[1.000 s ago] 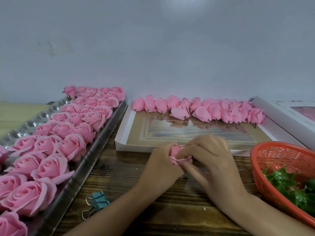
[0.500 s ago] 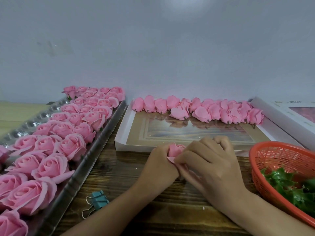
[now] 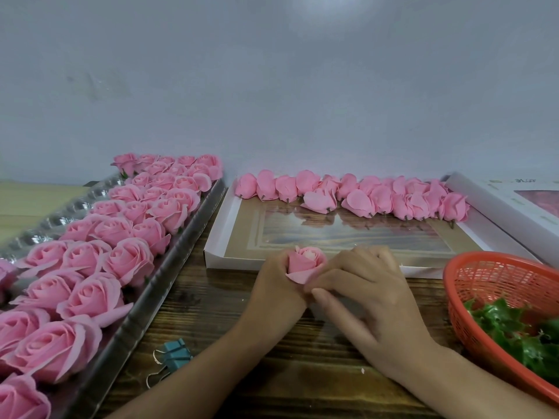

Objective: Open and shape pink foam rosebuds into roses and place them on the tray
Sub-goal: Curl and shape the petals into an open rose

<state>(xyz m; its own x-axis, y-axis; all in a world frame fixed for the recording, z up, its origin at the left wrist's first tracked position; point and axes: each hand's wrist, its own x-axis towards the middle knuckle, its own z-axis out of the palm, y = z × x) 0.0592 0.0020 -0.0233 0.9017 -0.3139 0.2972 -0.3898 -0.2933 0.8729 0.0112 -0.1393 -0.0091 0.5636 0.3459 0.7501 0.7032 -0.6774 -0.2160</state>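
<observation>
My left hand (image 3: pixel 276 290) grips a pink foam rosebud (image 3: pixel 305 261) from below, its top showing above my fingers. My right hand (image 3: pixel 363 297) pinches one outer petal at the bud's lower right and pulls it down. Several shaped roses (image 3: pixel 121 237) fill the silver tray (image 3: pixel 145 303) on the left in rows. A row of closed rosebuds (image 3: pixel 357 195) lies along the far edge of a white box lid (image 3: pixel 230 225) behind my hands.
An orange mesh basket (image 3: pixel 496 276) with green leaves (image 3: pixel 514 337) stands at the right. A teal binder clip (image 3: pixel 177 353) lies on the wooden table (image 3: pixel 211 328) near the tray. A white box (image 3: pixel 508 204) sits at far right. A wall rises behind.
My right hand has slid from over the bud down to its lower right, drawing a petal outward. More of the bud's top now shows above my left hand.
</observation>
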